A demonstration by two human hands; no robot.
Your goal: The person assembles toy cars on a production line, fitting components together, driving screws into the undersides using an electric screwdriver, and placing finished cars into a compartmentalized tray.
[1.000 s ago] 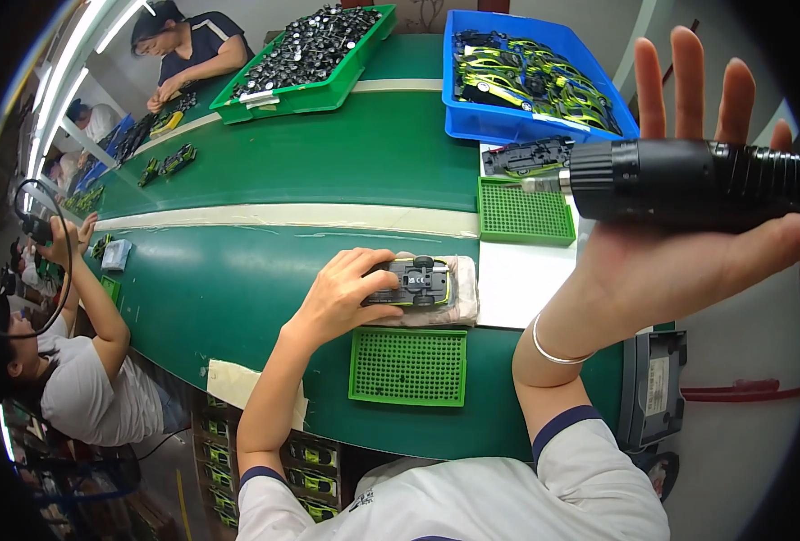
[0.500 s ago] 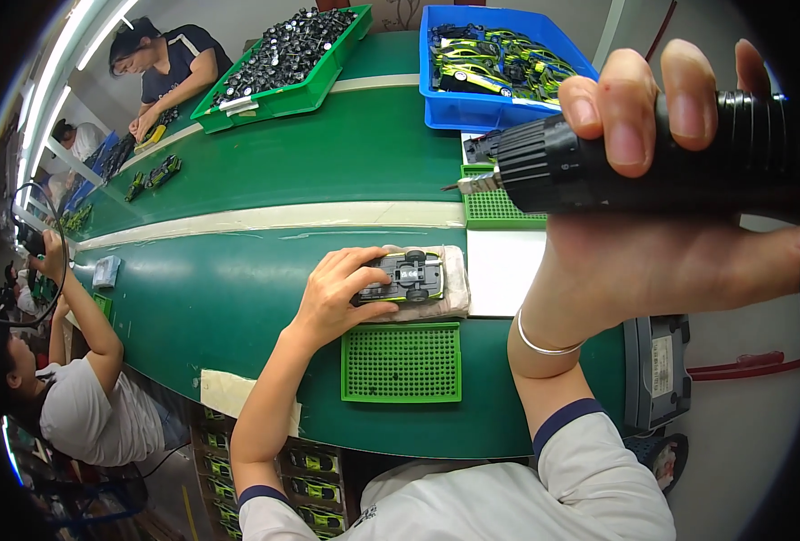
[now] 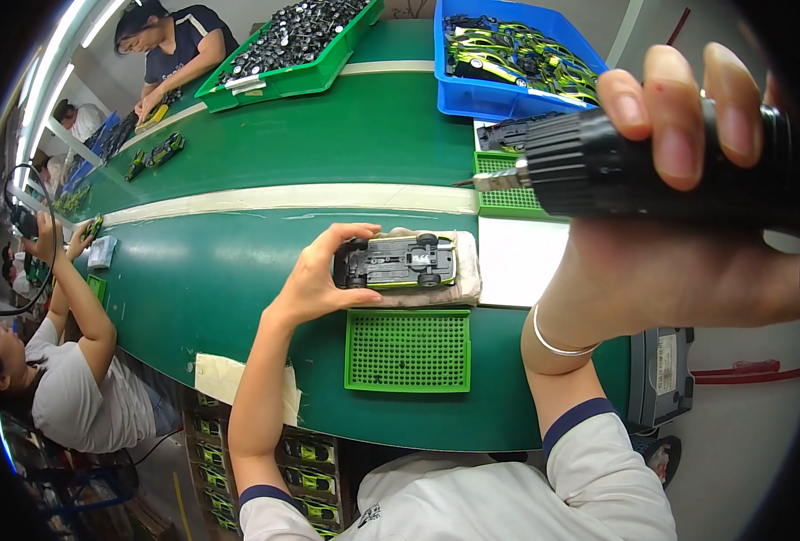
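Observation:
My left hand grips the left end of a toy car, thumb on the near side and fingers on the far side. The car lies upside down on a pale, cloth-like pad, its black underside and wheels facing up and a yellow-green body edge showing below. My right hand is closed around a black electric screwdriver, raised high at the right. Its metal bit points left, apart from the car. Just below the pad on the green table sits a green perforated tray with a few tiny dark pieces, probably screws.
Beyond the pale strip stand a green bin of small black wheeled parts and a blue bin of yellow-green car bodies. Another green tray and a white sheet lie at the right. Co-workers sit at the left.
My left hand has drawn back to the car's left end, uncovering more of its underside. The whole view has shifted slightly. The screwdriver stays raised in my right hand.

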